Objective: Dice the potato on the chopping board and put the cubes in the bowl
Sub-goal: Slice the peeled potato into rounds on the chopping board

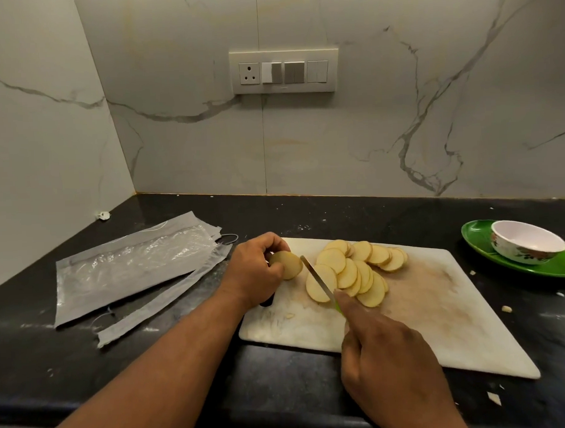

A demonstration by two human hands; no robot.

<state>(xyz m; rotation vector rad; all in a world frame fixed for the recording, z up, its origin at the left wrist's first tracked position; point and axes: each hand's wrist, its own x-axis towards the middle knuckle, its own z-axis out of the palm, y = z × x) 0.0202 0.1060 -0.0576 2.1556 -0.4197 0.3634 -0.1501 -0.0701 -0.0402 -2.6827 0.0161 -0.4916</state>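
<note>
On the white rectangular chopping board, left hand curled around the pale potato end, right hand gripping the green-handled knife, forefinger along its spine.

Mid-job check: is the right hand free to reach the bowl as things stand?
Probably not yet: the right hand grips the knife. The path looks open, though; the bowl sits on a green plate beyond the board's right edge.

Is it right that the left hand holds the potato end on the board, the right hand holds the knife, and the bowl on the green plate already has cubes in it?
Not quite. The head view shows the bowl on the green plate empty; only round slices lie on the board. The left hand holds the potato end, and the right hand the knife.
</note>
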